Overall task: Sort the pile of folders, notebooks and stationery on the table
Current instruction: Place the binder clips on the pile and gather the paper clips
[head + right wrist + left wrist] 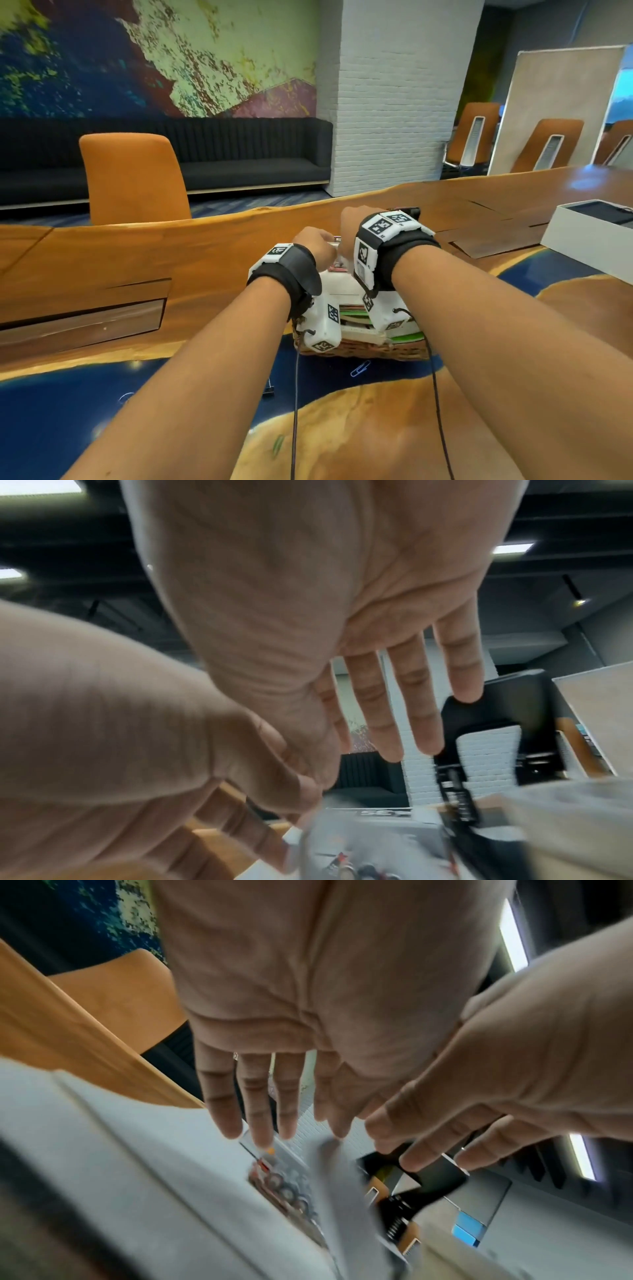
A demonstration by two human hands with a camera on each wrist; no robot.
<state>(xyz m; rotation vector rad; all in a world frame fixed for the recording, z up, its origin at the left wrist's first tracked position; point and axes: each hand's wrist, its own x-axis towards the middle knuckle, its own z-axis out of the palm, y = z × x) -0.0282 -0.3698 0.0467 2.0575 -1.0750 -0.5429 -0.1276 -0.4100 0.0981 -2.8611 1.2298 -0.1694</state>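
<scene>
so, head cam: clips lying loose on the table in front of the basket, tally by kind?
Paper clips: 2, one blue, one further left
Binder clip: 1
Total: 3

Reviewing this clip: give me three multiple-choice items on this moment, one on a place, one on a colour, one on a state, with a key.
1. Where does the loose paper clip lie?
A. on the table in front of the wicker basket
B. inside the white box
C. on the sofa

2. What colour is the nearest chair?
A. black
B. orange
C. white

3. How are the fingers of the left hand?
A. clenched in a fist
B. extended over the white stack
C. out of view

Key: A, it rests on the blue tabletop before the basket; B, its back is orange; B, the left wrist view shows straight fingers.
</scene>
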